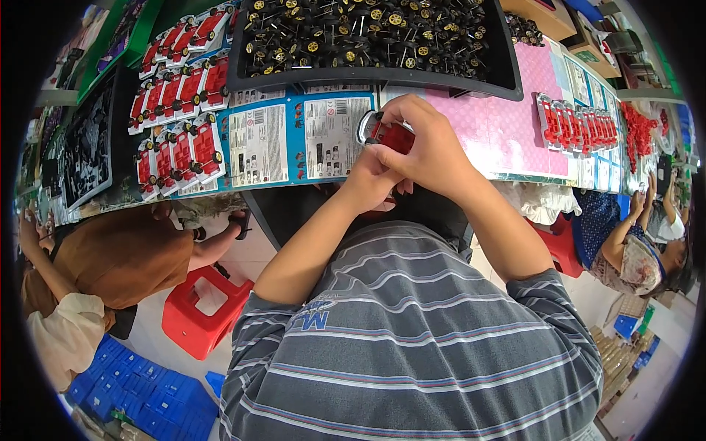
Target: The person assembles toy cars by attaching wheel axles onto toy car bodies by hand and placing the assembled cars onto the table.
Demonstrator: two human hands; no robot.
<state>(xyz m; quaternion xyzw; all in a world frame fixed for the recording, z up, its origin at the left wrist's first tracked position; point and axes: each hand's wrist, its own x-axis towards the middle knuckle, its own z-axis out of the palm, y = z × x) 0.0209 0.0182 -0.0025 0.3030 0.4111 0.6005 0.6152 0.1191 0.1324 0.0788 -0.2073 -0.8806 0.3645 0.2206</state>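
Note:
A toy car (394, 137), with a red underside and a silver-white rim, is held at the table's front edge, just before the black tray. My left hand (370, 182) grips its near end from below, with most of the fingers hidden. My right hand (430, 147) closes over it from the right, thumb and fingers pressed on its side and wheel area. A black wheel shows at the car's far end. Beyond my hands, loose wheel-and-axle sets (353, 33) with black tyres and yellow or silver hubs fill the black tray (368, 78).
Several wheeled toy cars (180, 88) lie underside up in rows at left. A row of red-and-silver car bodies (577, 123) stands at right, near a heap of red parts (637, 136). Printed card sheets (257, 143) cover the table. People sit on both sides; a red stool (200, 312) stands left.

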